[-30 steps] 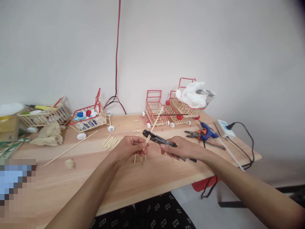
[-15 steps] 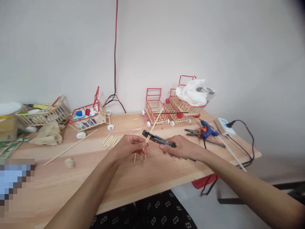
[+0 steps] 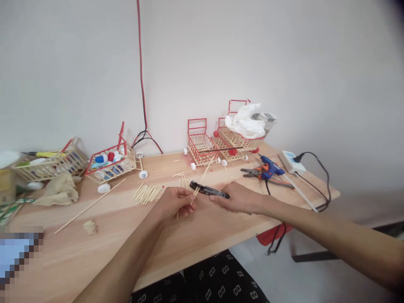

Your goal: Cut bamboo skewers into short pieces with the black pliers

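My left hand [image 3: 177,202] pinches thin wooden sticks [image 3: 206,171] between thumb and fingers, a longer one slanting up to the right. In my right hand [image 3: 240,198] is a pair of dark metal pliers [image 3: 208,190], its head across the sticks just above my left fingertips. Whether the jaws are closed on the wood is too small to tell. Several loose sticks lie on the table behind my left hand, partly hidden by it. To the left of that hand is a row of short cut sticks [image 3: 147,194].
Miniature stick-built carts [image 3: 202,147] with red trim stand along the wall; another cart [image 3: 110,162] holds bottle caps. At right lie a blue glue gun [image 3: 269,167], orange-handled pliers [image 3: 251,172] and a power strip [image 3: 292,162]. A long stick [image 3: 91,205] and crumpled paper [image 3: 59,190] are left.
The camera view has shifted slightly. The long stick sits lower and reaches up less far in the picture. Both hands keep their grips, with the pliers' head still across the sticks.
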{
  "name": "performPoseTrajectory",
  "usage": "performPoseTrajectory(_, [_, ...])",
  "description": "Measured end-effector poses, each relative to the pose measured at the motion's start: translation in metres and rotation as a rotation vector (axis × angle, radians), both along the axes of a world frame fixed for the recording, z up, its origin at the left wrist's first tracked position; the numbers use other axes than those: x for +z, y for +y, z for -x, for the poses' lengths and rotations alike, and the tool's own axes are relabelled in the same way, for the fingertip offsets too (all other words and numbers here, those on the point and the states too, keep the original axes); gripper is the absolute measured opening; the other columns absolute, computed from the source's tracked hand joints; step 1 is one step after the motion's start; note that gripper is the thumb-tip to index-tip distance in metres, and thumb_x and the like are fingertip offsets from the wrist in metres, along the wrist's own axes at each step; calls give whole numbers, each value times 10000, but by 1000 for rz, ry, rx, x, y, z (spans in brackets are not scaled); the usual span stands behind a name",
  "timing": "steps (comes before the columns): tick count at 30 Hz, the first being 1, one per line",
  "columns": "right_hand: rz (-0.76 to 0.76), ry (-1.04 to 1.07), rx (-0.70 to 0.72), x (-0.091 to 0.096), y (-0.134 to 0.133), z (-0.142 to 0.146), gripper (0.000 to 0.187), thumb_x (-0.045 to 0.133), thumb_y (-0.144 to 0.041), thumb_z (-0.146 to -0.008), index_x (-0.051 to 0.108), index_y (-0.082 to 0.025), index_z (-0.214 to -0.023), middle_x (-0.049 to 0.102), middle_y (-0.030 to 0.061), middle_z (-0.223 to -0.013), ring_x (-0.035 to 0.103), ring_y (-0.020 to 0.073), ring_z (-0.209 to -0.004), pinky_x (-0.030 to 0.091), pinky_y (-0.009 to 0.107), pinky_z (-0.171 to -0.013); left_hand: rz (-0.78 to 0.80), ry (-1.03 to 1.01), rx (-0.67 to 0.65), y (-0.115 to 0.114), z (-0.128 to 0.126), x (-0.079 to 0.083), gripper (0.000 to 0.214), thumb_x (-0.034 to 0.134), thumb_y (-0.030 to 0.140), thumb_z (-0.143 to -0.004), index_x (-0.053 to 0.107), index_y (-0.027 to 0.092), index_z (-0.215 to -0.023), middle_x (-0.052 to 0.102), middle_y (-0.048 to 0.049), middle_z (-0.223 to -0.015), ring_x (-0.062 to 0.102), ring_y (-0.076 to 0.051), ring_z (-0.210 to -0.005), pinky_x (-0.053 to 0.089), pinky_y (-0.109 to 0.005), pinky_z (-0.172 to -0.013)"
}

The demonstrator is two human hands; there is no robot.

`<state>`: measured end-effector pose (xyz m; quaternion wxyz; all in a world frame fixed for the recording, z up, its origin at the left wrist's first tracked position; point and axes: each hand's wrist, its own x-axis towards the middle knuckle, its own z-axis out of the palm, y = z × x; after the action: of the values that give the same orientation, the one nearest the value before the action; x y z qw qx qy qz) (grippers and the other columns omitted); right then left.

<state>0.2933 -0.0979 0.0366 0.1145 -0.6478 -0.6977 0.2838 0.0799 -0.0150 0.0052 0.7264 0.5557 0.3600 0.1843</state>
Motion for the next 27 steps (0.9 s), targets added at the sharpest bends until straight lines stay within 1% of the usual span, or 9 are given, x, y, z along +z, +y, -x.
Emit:
performPoseTrajectory(2, [47, -6, -8, -1, -3, -2, 608, 347, -666, -820, 525, -157, -539, 542, 32, -469, 451, 103, -397, 291, 227, -420, -14, 36, -13, -2, -1, 0, 277, 733, 352, -656, 623, 107, -726, 674, -44, -609, 557, -69, -428, 370, -150, -374])
performPoseTrajectory(4, [69, -24, -12, -1, -6, -2, 606, 344, -662, -820, 510, -151, -540, 529, 29, -460, 443, 97, -393, 287, 222, -421, -17, 61, -33, -5, -1, 1, 257, 725, 336, -667, 624, 109, -729, 678, -45, -619, 574, -76, -450, 380, -151, -379])
performPoseTrajectory(7, [17, -70, 3, -1, -9, -2, 579, 356, -629, -829, 491, -146, -539, 490, 16, -456, 414, 89, -406, 266, 221, -429, -6, 63, -39, -7, -2, 1, 252, 734, 322, -658, 622, 110, -737, 680, -46, -616, 602, -97, -494, 434, -172, -427])
performPoseTrajectory(10, [-36, -89, 15, -4, -11, -1, 574, 357, -617, -831, 482, -145, -528, 442, 3, -459, 374, 83, -424, 251, 226, -443, -1, 60, -42, -7, -2, 0, 259, 741, 318, -651, 624, 104, -739, 681, -54, -616, 604, -104, -494, 445, -183, -436])
performPoseTrajectory(18, [-67, -66, -17, -16, -13, 0, 560, 391, -610, -818, 494, -145, -523, 419, -3, -458, 337, 80, -425, 224, 237, -443, -29, 113, -27, -7, -2, -2, 225, 727, 293, -668, 616, 100, -702, 688, -70, -620, 615, -109, -501, 448, -180, -437])
performPoseTrajectory(20, [-73, -48, -17, -16, -14, 0, 558, 400, -611, -812, 494, -148, -517, 414, -5, -451, 329, 78, -415, 216, 238, -436, -26, 119, -35, -8, -2, -1, 225, 727, 297, -669, 618, 104, -707, 691, -70, -620, 617, -110, -501, 441, -177, -429])
performPoseTrajectory(24, [-108, -19, -36, -15, -16, 0, 572, 420, -639, -789, 480, -153, -491, 422, -5, -442, 337, 78, -412, 221, 235, -430, 8, 95, -93, -8, -2, 1, 247, 745, 306, -651, 624, 102, -719, 699, -80, -637, 635, -127, -522, 434, -178, -419])
performPoseTrajectory(27, [-111, 6, -101, -12, -14, -2, 590, 436, -661, -767, 460, -159, -459, 411, -5, -417, 350, 82, -397, 219, 233, -410, 59, 54, -66, -7, 1, 5, 268, 762, 303, -639, 616, 104, -743, 703, -80, -663, 649, -133, -553, 436, -169, -421])
